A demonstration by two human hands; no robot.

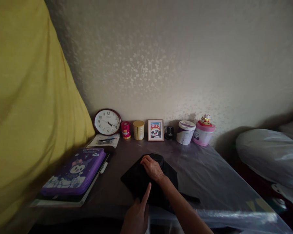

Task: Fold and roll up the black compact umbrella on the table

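A black piece of folded fabric (pixel 134 177) lies on the table in front of me; I cannot tell what kind of article it is. A dark strap-like piece (pixel 190 197) sticks out from its right side. My right hand (pixel 152 167) rests on the upper part of the fabric, fingers bent together and pressed onto it. Lower down, my left hand (pixel 136 214) is at the near edge of the fabric. Its index finger stretches forward over the black surface, while the other fingers are mostly hidden.
A purple cartoon case (pixel 74 172) lies on flat items at left, beside a yellow curtain (pixel 27 97). Along the wall stand a clock (pixel 107 122), pink tin (pixel 126 130), gold-lidded can (pixel 138 130), framed panda picture (pixel 155 130), and two tubs (pixel 185 132). White bags (pixel 270 156) sit right.
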